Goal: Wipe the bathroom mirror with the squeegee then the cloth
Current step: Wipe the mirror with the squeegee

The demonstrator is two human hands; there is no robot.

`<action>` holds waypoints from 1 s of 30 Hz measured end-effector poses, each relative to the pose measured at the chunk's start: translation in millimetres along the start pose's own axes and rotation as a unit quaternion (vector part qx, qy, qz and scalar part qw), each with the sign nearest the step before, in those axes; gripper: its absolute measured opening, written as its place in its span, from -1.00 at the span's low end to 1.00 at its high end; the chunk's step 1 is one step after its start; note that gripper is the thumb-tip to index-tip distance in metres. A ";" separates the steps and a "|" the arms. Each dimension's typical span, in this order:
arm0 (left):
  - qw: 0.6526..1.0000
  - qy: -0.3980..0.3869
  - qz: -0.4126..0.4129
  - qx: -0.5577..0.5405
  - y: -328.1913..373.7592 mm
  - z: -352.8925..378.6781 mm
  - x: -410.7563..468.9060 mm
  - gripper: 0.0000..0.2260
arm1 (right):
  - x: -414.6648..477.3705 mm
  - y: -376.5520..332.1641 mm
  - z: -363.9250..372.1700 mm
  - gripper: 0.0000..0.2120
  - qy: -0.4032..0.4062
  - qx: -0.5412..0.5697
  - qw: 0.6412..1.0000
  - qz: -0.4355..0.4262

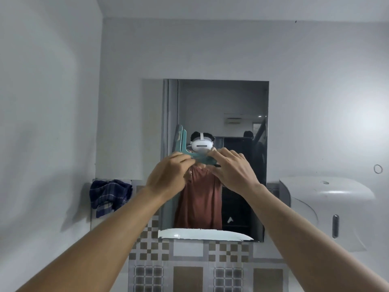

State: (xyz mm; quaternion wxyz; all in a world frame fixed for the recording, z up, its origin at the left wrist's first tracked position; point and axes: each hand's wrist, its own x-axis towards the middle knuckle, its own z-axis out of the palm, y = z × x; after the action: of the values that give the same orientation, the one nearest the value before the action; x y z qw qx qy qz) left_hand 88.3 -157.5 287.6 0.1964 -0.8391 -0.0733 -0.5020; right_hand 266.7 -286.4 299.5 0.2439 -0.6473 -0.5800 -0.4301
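A teal squeegee (183, 145) stands against the left part of the rectangular mirror (223, 102), its blade upright and its handle running right between my hands. My left hand (168, 175) is closed around the handle near the blade. My right hand (232, 167) grips the handle's other end with its fingertips. Both arms reach forward at mid-height of the mirror. A dark blue checked cloth (109, 196) hangs on a small ledge to the left of the mirror. The glass reflects a person in a rust-coloured shirt wearing a white headset.
A white wall dispenser (328, 209) juts out right of the mirror. Patterned brown and grey tiles (189, 264) cover the wall below. The white rim of a basin (202, 234) shows at the mirror's bottom edge. A side wall closes in on the left.
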 end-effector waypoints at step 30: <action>0.978 -0.146 -0.134 0.060 -54.5 124.9 -22.0 -0.09 | 194.3 22.2 0.0 -0.67 0.039 0.000 0.999 -0.027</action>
State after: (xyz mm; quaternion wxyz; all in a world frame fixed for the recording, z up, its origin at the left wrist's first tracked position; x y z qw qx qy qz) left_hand 161.8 -55.8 230.1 0.1647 -0.8727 -0.2426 -0.3905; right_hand 279.7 -185.9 466.7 0.2548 -0.6142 -0.5870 -0.4618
